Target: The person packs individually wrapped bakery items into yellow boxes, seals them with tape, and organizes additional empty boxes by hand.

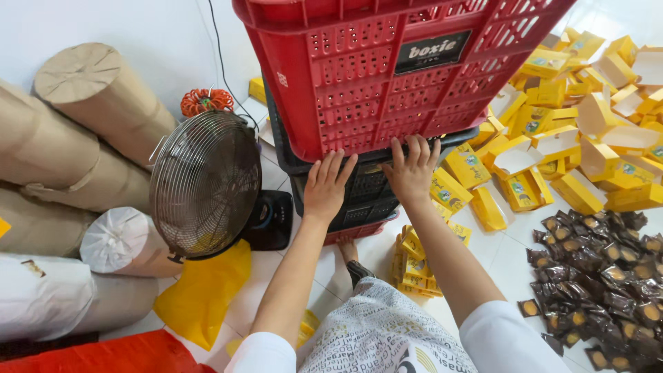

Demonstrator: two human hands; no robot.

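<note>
My left hand (pixel 326 185) lies flat, fingers spread, on the front of a black plastic crate (pixel 369 186) just under the bottom edge of a red perforated crate (pixel 359 76) stacked on it. My right hand (pixel 413 168) presses the same spot a little to the right, fingertips touching the red crate's lower rim. Neither hand closes around anything. Under the black crate, a second red crate edge (pixel 359 231) shows. The red crate tilts toward me and fills the top of the view.
A small floor fan (pixel 206 183) stands left of the crates. Large paper-wrapped rolls (pixel 83 124) pile up at the left. Yellow folded cartons (pixel 573 131) are heaped at the right, with a stack (pixel 414 266) by my knee. Dark wrapped snack packets (pixel 601 276) cover the floor at lower right.
</note>
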